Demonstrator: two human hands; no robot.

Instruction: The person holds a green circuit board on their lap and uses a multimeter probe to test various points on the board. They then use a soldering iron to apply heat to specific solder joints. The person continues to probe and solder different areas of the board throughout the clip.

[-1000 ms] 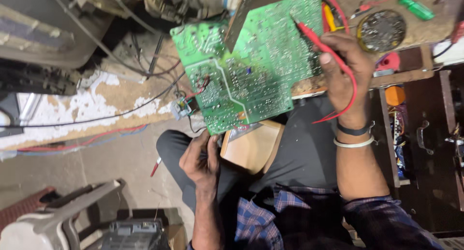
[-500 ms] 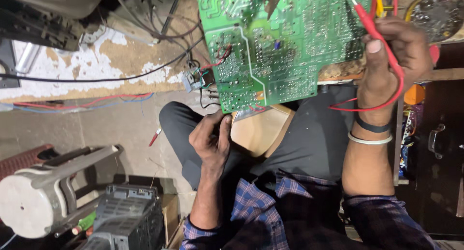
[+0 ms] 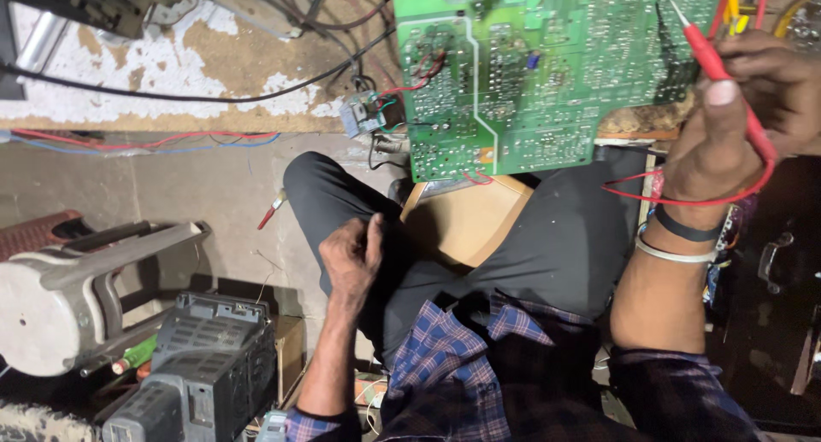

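A red test probe (image 3: 717, 70) with a thin metal tip lies slanted in the right hand (image 3: 735, 126), its point aimed up and left and resting on, or just above, the solder side of a large green circuit board (image 3: 547, 66). A thin red lead loops from the probe below the fist. The board stands propped, its face crowded with silvery solder points and pale traces, with one white line running down its left part.

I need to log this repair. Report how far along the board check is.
Done: the green circuit board is out and turned solder side up. In hand: the right hand holds a red probe with its tip at the board. Left: the left hand rests on the thigh, holding no second probe.
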